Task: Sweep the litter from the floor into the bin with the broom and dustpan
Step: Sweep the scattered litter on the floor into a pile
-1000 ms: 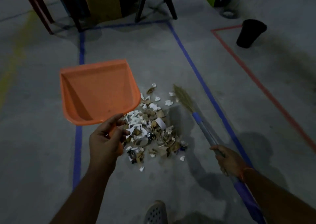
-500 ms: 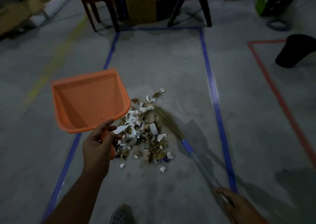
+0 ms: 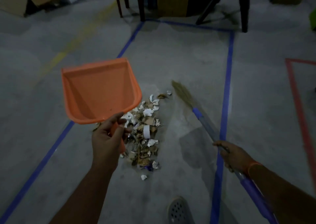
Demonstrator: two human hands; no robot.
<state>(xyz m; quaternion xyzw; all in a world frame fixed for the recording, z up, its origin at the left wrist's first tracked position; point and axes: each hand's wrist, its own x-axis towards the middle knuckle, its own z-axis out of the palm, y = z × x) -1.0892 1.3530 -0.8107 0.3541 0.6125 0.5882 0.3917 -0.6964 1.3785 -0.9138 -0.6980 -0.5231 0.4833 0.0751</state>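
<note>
Orange dustpan [image 3: 100, 90] gripped left hand [image 3: 106, 138]; broom [image 3: 201, 117] right hand [image 3: 234, 155]; litter [image 3: 145, 133] between.

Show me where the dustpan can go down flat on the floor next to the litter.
Bare concrete lies left of the litter pile, between it and the left blue tape line, under the raised orange dustpan that the left hand grips. Another bare patch lies beyond the pile. The pile's right side is crowded by the broom in the right hand.

Orange dustpan [image 3: 100, 90]; broom [image 3: 203, 119] tan bristles, blue and silvery handle; litter [image 3: 145, 134] white and brown; grey floor [image 3: 179, 56], blue tape [image 3: 227, 80], red tape [image 3: 297, 104]; shoe [image 3: 177, 210] perforated, possibly grey.
</note>
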